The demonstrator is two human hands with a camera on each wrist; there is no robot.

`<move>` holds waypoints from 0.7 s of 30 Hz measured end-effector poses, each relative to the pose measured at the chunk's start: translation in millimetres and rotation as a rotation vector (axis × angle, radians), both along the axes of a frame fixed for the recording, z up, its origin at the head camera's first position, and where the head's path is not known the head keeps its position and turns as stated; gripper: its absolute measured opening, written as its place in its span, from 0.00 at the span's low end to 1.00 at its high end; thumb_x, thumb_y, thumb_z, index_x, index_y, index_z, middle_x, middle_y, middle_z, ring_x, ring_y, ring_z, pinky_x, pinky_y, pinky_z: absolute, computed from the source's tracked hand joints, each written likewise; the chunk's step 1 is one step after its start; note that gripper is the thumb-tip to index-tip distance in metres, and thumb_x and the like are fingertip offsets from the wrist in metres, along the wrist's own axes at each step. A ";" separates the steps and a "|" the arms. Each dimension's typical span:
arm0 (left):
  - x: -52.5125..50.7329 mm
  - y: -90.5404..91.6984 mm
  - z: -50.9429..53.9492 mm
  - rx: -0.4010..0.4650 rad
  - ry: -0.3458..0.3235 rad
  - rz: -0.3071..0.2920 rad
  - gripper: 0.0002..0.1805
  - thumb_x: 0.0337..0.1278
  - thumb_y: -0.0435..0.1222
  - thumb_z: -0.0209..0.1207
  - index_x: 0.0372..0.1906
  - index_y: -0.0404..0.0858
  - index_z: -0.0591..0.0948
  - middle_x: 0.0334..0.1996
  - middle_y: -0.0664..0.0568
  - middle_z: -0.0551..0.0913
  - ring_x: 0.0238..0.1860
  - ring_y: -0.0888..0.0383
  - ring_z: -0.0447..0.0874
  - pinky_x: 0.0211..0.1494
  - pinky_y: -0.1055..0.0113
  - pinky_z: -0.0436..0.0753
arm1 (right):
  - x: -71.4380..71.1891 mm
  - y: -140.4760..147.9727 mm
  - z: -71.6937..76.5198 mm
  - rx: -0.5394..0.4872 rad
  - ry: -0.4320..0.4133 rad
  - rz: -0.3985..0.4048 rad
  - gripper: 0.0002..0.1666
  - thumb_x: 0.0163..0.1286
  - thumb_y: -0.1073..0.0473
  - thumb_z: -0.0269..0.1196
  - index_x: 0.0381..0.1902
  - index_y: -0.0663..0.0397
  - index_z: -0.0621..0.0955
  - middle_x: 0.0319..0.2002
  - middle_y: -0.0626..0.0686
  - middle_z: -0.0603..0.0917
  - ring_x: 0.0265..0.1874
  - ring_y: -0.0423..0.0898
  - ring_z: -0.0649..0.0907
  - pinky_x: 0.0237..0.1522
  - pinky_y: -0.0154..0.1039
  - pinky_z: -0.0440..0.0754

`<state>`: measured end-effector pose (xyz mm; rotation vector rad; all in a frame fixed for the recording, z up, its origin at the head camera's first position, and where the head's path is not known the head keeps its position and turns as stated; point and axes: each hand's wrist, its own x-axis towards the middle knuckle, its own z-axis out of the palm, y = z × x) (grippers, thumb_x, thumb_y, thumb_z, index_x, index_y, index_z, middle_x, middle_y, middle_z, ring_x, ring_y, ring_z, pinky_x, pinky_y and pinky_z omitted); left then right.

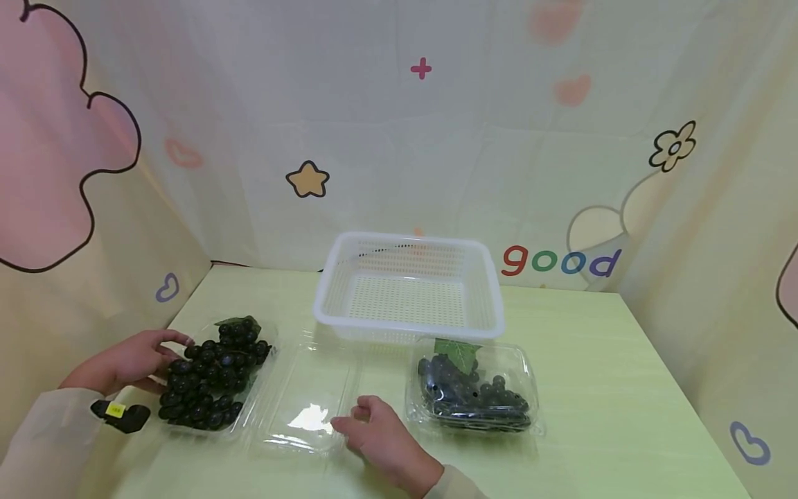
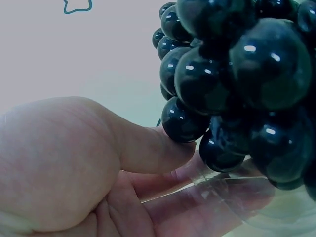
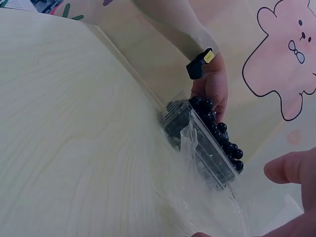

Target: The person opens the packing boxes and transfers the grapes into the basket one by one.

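Observation:
At the left of the table, an opened clear plastic clamshell box point(image 1: 240, 419) is heaped with dark grapes point(image 1: 208, 374). My left hand point(image 1: 138, 360) grips its left side. In the left wrist view the thumb point(image 2: 153, 148) lies just under the grapes point(image 2: 212, 79), while the fingers show through the clear plastic below. The box's flat lid point(image 1: 305, 395) spreads out toward my right hand point(image 1: 386, 440). That hand hovers at the lid's right edge, with thumb and fingers apart in the right wrist view; whether it touches the lid is hard to tell.
A white plastic basket point(image 1: 408, 326) with perforated walls stands at the back middle. To the right, a closed clear clamshell box point(image 1: 520, 374) contains more dark grapes and a green leaf point(image 1: 458, 353). Printed curtain cloth point(image 1: 374, 138) surrounds the pale wooden table point(image 1: 611, 402).

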<state>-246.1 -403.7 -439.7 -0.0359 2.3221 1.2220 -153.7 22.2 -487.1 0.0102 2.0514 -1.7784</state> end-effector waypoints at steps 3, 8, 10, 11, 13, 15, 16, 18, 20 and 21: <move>-0.6 -0.6 -0.8 0.001 -0.001 -0.005 0.27 0.68 0.20 0.42 0.71 0.22 0.58 0.49 0.38 0.85 0.41 0.49 0.88 0.43 0.49 0.90 | 2.3 0.0 4.6 0.052 0.039 -0.001 0.47 0.68 0.50 0.69 0.72 0.74 0.62 0.67 0.68 0.71 0.58 0.60 0.82 0.59 0.58 0.81; -0.6 -1.2 -1.0 0.001 -0.001 -0.012 0.27 0.68 0.20 0.42 0.71 0.22 0.59 0.46 0.42 0.85 0.39 0.49 0.87 0.43 0.50 0.90 | 4.6 -3.7 12.7 0.168 0.232 0.005 0.47 0.65 0.48 0.70 0.72 0.69 0.65 0.69 0.66 0.64 0.67 0.65 0.74 0.65 0.62 0.74; -0.1 -0.6 -0.1 -0.002 -0.001 -0.014 0.27 0.68 0.20 0.42 0.71 0.22 0.59 0.46 0.42 0.85 0.39 0.49 0.87 0.43 0.50 0.90 | 2.1 -7.5 15.7 0.205 0.317 0.017 0.47 0.64 0.47 0.71 0.71 0.68 0.67 0.69 0.65 0.66 0.67 0.64 0.73 0.66 0.61 0.74; 0.3 -0.1 0.6 -0.002 -0.003 -0.013 0.27 0.68 0.20 0.42 0.71 0.22 0.59 0.46 0.42 0.85 0.39 0.49 0.87 0.43 0.50 0.90 | 0.0 -10.0 16.9 0.213 0.351 0.023 0.46 0.63 0.47 0.71 0.70 0.67 0.68 0.68 0.65 0.67 0.66 0.63 0.74 0.66 0.60 0.74; 0.6 1.2 2.4 -0.002 -0.008 -0.013 0.29 0.65 0.19 0.43 0.71 0.21 0.59 0.47 0.40 0.85 0.40 0.49 0.88 0.43 0.50 0.90 | -6.6 -16.4 19.0 0.202 0.386 0.032 0.45 0.63 0.47 0.71 0.69 0.67 0.70 0.67 0.64 0.70 0.65 0.63 0.75 0.65 0.58 0.76; 0.4 2.4 5.0 -0.001 -0.011 -0.017 0.31 0.62 0.17 0.44 0.71 0.21 0.58 0.49 0.38 0.84 0.41 0.49 0.88 0.43 0.50 0.90 | -14.9 -24.6 21.4 0.177 0.382 0.036 0.43 0.63 0.47 0.72 0.68 0.65 0.72 0.66 0.62 0.74 0.63 0.63 0.78 0.61 0.54 0.81; 0.3 3.0 6.0 -0.002 -0.012 -0.017 0.32 0.60 0.17 0.45 0.71 0.21 0.58 0.49 0.37 0.84 0.41 0.49 0.88 0.44 0.49 0.90 | -19.8 -29.5 22.5 0.172 0.379 0.038 0.42 0.63 0.47 0.72 0.68 0.65 0.73 0.65 0.62 0.75 0.62 0.62 0.80 0.59 0.52 0.83; 0.3 4.2 7.6 -0.006 -0.013 -0.015 0.33 0.57 0.16 0.46 0.71 0.20 0.59 0.50 0.36 0.84 0.42 0.49 0.88 0.44 0.49 0.90 | -30.3 -39.8 25.1 0.167 0.363 0.046 0.40 0.63 0.46 0.73 0.66 0.63 0.76 0.64 0.60 0.79 0.59 0.59 0.83 0.54 0.46 0.86; 0.2 5.0 9.0 -0.014 -0.008 -0.017 0.33 0.57 0.16 0.46 0.71 0.20 0.60 0.49 0.36 0.84 0.42 0.48 0.88 0.44 0.49 0.90 | -41.2 -50.5 28.8 0.189 0.360 0.055 0.38 0.62 0.45 0.74 0.63 0.63 0.80 0.61 0.59 0.83 0.54 0.54 0.87 0.48 0.41 0.87; 0.0 5.3 9.1 -0.019 -0.009 -0.010 0.32 0.58 0.16 0.47 0.71 0.21 0.60 0.49 0.37 0.85 0.42 0.48 0.88 0.44 0.49 0.90 | -46.8 -55.8 30.1 0.195 0.360 0.061 0.38 0.62 0.44 0.74 0.61 0.63 0.81 0.59 0.59 0.85 0.50 0.51 0.89 0.45 0.39 0.87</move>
